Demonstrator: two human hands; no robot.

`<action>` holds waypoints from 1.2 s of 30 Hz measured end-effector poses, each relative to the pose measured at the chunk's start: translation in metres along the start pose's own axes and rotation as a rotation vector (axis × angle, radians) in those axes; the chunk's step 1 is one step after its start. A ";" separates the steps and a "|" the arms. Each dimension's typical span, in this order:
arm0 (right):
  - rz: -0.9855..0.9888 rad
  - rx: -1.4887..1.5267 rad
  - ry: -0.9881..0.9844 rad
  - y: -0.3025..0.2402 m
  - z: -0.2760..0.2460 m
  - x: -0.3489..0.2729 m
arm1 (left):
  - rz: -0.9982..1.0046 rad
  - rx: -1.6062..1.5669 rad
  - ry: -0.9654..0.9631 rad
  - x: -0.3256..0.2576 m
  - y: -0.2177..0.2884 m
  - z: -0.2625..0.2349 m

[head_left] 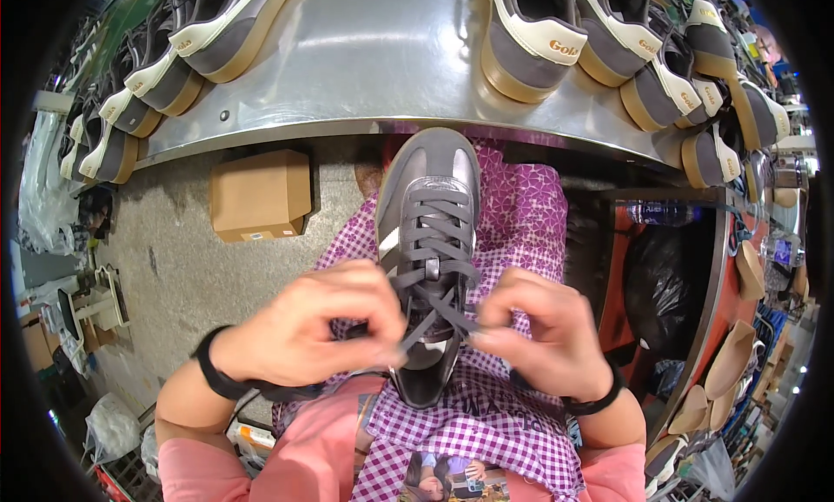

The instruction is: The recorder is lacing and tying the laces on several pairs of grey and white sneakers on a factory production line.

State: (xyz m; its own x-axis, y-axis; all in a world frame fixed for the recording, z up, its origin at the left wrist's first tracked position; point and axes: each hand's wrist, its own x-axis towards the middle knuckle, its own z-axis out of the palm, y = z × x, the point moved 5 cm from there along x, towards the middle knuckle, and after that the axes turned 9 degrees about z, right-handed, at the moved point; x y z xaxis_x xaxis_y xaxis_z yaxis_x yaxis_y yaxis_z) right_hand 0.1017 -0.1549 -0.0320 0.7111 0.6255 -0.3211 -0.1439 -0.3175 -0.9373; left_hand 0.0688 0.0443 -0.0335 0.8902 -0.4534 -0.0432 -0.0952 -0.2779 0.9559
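Note:
A grey sneaker (432,206) with grey laces lies on my lap, toe pointing away, on a purple checked cloth (521,232). My left hand (304,328) pinches a lace end at the shoe's left side near the top eyelets. On the other side, my right hand (543,328) pinches the second lace end. Both laces (430,315) cross between my hands over the tongue. A black band circles each wrist.
A curved metal table (365,67) lies ahead, with several grey sneakers (530,41) lined along its edge on both sides. A cardboard box (261,193) sits on the floor to the left. At the right are a black bag (665,285), a water bottle and stacked soles (730,359).

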 end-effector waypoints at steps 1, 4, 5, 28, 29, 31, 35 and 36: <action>-0.005 0.458 0.042 0.012 -0.007 -0.010 | 0.109 -0.227 0.009 -0.006 -0.003 -0.007; 0.211 0.811 0.103 0.043 -0.012 -0.022 | 0.151 -0.534 0.020 -0.018 -0.020 -0.019; 0.211 0.814 0.106 0.042 -0.009 -0.019 | 0.038 -0.324 0.050 -0.021 -0.026 -0.020; 0.187 -0.368 -0.321 0.002 0.016 -0.030 | 0.173 0.366 -0.287 -0.022 0.022 0.010; 0.069 -0.138 -0.236 -0.002 0.010 -0.031 | 0.307 0.189 -0.295 -0.022 0.029 0.007; -0.071 0.232 -0.085 -0.007 -0.009 -0.037 | 0.306 0.060 -0.288 -0.027 0.030 -0.008; 0.123 -0.053 0.060 -0.009 -0.014 -0.035 | 0.121 0.418 -0.090 -0.022 0.031 -0.027; 0.058 -0.208 0.111 -0.008 -0.015 -0.035 | 0.120 0.848 0.175 -0.021 0.035 -0.035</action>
State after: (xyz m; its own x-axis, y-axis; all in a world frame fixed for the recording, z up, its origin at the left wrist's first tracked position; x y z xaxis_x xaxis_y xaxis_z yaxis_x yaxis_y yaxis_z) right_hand 0.0882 -0.1845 -0.0108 0.7789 0.5231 -0.3459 -0.0504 -0.4976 -0.8659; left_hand 0.0626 0.0732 0.0112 0.9020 -0.4030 0.1550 -0.4299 -0.8045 0.4099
